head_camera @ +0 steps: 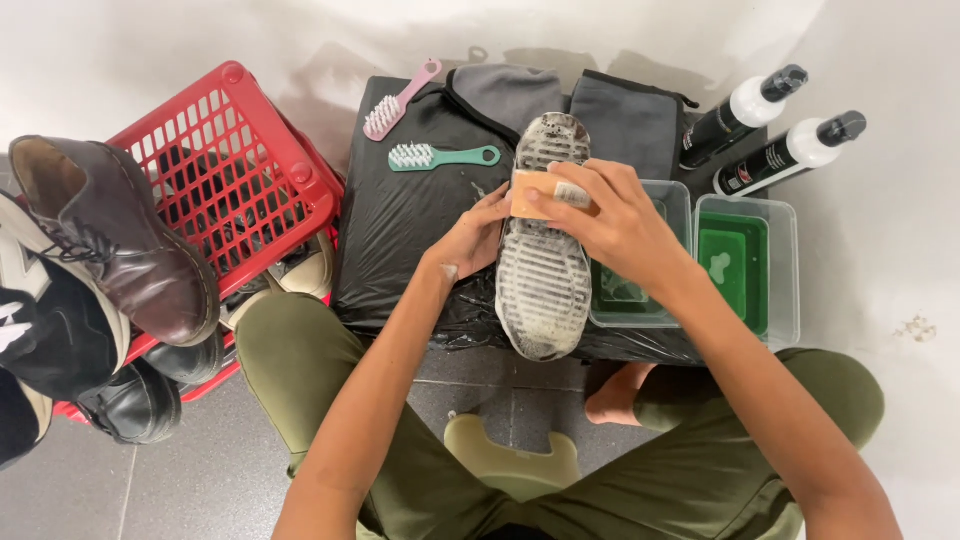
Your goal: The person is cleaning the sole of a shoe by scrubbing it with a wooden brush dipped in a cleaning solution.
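Scrubbing the sole of a shoe [543,270], judged mid-step: shoe lying sole-up near the middle of the black plastic-covered stand [400,230], heel at its near edge, toe toward the far edge

Left hand [472,240] cupped against the shoe's left side, fingers wrapped around the edge, steadying it

Right hand [610,225] closed over a small tan scrubbing block [535,192], pressing it on the forefoot of the sole

Sole pale grey, ribbed tread, filmed with whitish foam and dark grime, dirtiest at toe and heel

Next move, as a judgement: firm grip kept on the side while drawing the block down toward the heel, probably with a dip in the clear tub [640,295] just beside the shoe at the stand's right edge

Second tub with green liquid [745,265] further right; two black-and-white spray bottles [770,130] by the far right corner; teal brush [440,156] and pink brush [398,100] toward the far left corner; grey cloths [625,115] along the far edge

Red basket [230,170] left of the stand, brown leather shoe [120,240] resting on it
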